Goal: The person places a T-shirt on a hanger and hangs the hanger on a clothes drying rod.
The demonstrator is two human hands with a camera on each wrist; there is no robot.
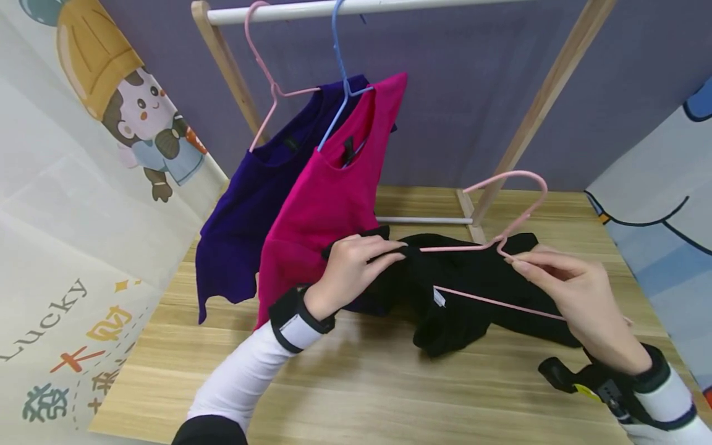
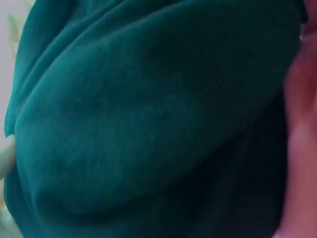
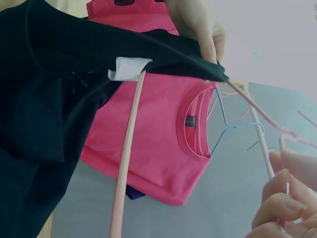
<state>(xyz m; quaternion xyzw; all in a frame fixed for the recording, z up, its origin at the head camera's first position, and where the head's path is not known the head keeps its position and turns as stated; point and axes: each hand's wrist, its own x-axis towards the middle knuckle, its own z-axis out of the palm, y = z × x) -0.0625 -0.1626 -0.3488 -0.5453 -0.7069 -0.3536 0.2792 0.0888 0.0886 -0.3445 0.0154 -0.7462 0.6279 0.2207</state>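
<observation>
My right hand (image 1: 578, 293) pinches a pink clothes hanger (image 1: 521, 218) just below its hook, where the right arm begins. With thumb and fingers, my left hand (image 1: 353, 266) pinches a black garment (image 1: 458, 330) at the left end of the hanger, whose left arm runs into the cloth. The hanger's bottom bar crosses over the fabric, beside a white label (image 1: 439, 297). The garment partly lies on the table. In the left wrist view its cloth (image 2: 148, 109) fills most of the picture. The right wrist view shows the hanger's left tip covered by the garment (image 3: 109, 42).
A magenta top (image 1: 311, 228) on a blue hanger (image 1: 337, 52) and a purple top (image 1: 236, 222) on a pink hanger (image 1: 261, 62) hang from a white rail (image 1: 300, 10). The rack's wooden post (image 1: 539, 105) stands behind the right hand. A wood-grain table (image 1: 345, 395) lies below.
</observation>
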